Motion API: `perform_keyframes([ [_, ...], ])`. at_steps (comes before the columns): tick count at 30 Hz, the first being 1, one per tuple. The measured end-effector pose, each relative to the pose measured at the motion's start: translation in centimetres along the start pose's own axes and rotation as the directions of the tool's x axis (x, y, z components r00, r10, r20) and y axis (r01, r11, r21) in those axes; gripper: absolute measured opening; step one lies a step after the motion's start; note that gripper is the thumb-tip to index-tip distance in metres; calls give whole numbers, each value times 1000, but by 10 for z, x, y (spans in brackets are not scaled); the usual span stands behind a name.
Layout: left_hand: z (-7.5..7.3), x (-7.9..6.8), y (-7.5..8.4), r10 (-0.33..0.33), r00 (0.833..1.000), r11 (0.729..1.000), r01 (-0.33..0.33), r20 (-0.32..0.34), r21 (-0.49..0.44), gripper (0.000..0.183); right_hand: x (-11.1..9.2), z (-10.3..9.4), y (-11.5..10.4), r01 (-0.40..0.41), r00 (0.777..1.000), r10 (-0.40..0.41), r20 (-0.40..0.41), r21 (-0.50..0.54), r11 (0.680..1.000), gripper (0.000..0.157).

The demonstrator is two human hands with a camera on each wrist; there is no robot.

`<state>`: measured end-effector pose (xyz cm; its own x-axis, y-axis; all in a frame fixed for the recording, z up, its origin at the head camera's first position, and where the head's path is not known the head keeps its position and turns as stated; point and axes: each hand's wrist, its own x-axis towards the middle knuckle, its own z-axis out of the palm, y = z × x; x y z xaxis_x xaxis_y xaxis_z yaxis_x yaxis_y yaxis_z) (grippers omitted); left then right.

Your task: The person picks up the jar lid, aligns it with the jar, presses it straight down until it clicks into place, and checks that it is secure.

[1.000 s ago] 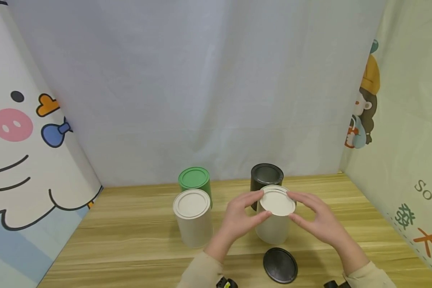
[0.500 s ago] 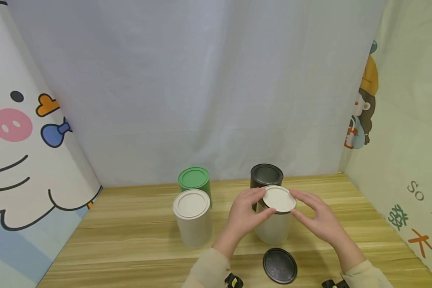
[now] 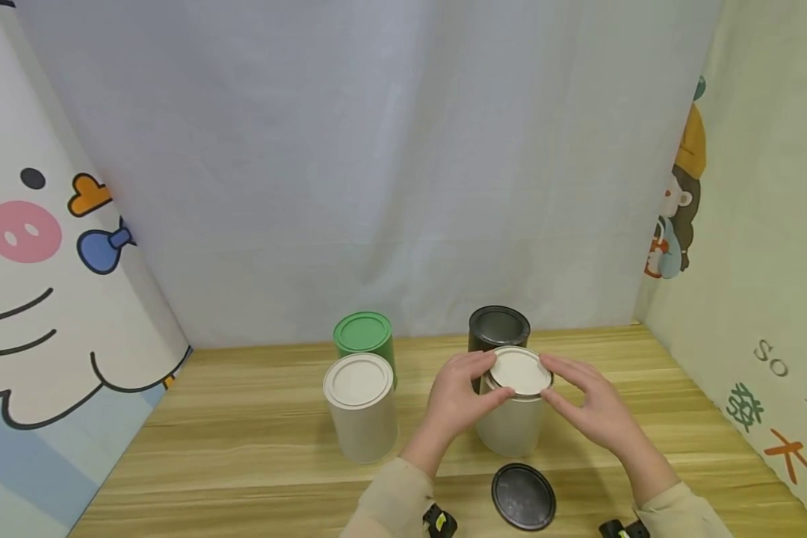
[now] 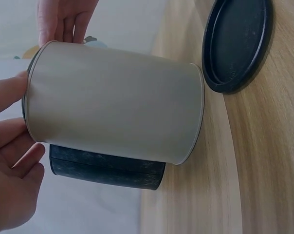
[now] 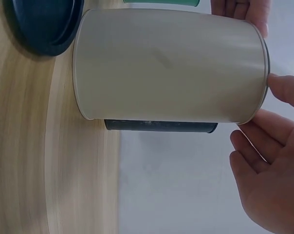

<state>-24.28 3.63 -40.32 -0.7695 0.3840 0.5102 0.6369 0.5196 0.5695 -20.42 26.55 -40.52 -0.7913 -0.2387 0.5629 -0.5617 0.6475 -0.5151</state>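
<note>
A white can (image 3: pixel 507 433) stands upright on the wooden table. Its white lid (image 3: pixel 521 372) sits at the top, with a dark line showing between lid and can along the front. My left hand (image 3: pixel 456 394) holds the lid's left edge between thumb and fingers. On the opposite edge, my right hand (image 3: pixel 595 407) grips it the same way. Both wrist views show the can wall (image 4: pixel 115 102) side-on, with fingertips at its top rim. Whether the lid touches the can all round cannot be told.
A black lid (image 3: pixel 523 496) lies in front of the can. Right behind stands a black can (image 3: pixel 499 326), partly hidden. To the left are a second lidded white can (image 3: pixel 362 418) and a green can (image 3: pixel 363 333) behind it. A pale curtain (image 3: pixel 350 172) hangs at the back.
The white lid has shifted slightly back and to the right, both hands with it. The dark gap, earlier at the back edge, now shows along the front. The other cans have stayed put.
</note>
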Motion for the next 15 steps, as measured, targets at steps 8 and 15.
perform_keyframes([
  [8,-2,1,4,-61,997,998,61,37,-13,57,1,-1,-1,-13,1000,13,10,6,1000,46],
  [15,-5,1,10,-75,996,997,73,42,33,58,0,0,-1,-20,1000,20,13,4,1000,46],
])
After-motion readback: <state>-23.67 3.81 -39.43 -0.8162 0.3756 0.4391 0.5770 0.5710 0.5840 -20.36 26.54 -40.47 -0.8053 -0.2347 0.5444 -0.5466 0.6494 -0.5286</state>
